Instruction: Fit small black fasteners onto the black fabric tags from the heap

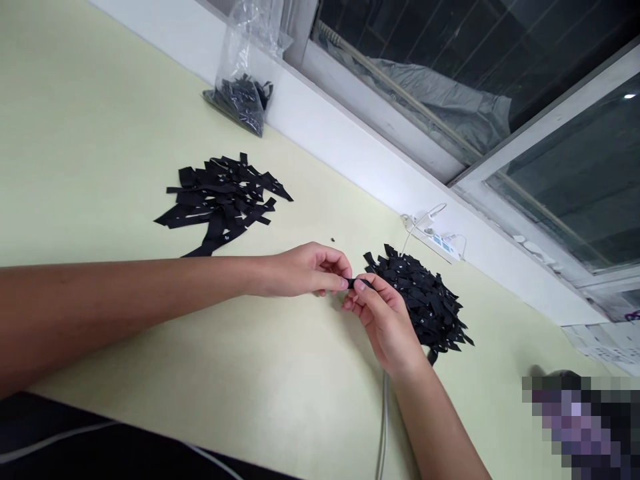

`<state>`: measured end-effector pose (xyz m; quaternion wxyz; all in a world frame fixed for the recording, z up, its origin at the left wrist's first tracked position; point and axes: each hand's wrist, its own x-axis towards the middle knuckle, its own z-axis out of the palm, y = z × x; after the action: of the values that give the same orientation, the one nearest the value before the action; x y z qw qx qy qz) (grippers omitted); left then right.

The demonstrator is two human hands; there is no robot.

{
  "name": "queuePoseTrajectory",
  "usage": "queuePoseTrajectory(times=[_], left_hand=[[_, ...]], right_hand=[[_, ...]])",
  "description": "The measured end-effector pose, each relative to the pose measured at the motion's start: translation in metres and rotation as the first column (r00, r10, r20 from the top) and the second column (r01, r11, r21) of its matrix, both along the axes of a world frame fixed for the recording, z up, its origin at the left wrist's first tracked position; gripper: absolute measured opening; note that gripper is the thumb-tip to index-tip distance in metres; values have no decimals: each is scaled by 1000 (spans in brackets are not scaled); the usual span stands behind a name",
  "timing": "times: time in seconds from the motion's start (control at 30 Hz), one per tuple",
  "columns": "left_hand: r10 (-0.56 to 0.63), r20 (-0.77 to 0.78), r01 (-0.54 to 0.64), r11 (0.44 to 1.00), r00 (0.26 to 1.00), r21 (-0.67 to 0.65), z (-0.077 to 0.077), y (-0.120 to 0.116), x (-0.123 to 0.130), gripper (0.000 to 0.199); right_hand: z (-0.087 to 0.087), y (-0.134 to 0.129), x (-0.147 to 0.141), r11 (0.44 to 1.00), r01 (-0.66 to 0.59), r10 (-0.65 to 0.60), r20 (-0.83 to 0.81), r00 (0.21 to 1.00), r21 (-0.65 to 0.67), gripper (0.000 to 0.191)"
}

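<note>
Between my two hands a small black fabric strip [351, 283] is stretched above the table. The thumb and fingers of my left hand [313, 268] pinch one end of it. With a like pinch, my right hand [383, 310] grips the other end, and part of the strip is hidden by its fingers. Just behind my right hand lies a dense heap of black fabric strips [425, 297] with small white marks. Beyond my left forearm, a looser pile of similar strips [220, 193] spreads over the table.
A clear plastic bag [245, 80] with black pieces inside stands against the white ledge. A white power strip [437, 240] with cables sits by the windows. One grey cable [384, 427] crosses the pale table [280, 373]. At lower right a blurred-out patch [580, 420] covers something.
</note>
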<state>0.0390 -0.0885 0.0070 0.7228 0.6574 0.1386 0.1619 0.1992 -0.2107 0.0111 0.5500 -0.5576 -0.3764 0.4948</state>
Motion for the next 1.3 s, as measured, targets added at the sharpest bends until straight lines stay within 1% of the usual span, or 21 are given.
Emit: queuePoseTrajectory(times=[0.17, 0.37, 0.6, 0.8, 0.97, 1.13, 1.3], left_hand=[[-8, 6, 8, 999, 1000, -51, -2, 1, 0, 7], [-27, 29, 29, 997, 999, -72, -5, 2, 0, 7], [-29, 31, 30, 999, 999, -37, -9, 1, 0, 13], [-32, 53, 34, 998, 998, -48, -10, 1, -1, 15], [-27, 37, 28, 999, 999, -27, -12, 1, -1, 18], [-27, 31, 27, 1000, 999, -1, -13, 2, -1, 19], [-38, 57, 39, 999, 998, -19, -13, 1, 0, 18]], right_hand=[[2, -2, 1, 999, -1, -2, -86, 996, -35, 23], [0, -1, 4, 999, 22, -27, -117, 993, -42, 25], [1, -3, 3, 999, 27, -29, -67, 997, -33, 28], [0, -3, 3, 998, 24, -28, -79, 997, -49, 29], [-1, -4, 5, 999, 9, -12, -71, 997, -37, 27], [0, -3, 6, 999, 18, -19, -54, 998, -33, 27], [-1, -2, 5, 999, 13, -15, -48, 999, -35, 27]])
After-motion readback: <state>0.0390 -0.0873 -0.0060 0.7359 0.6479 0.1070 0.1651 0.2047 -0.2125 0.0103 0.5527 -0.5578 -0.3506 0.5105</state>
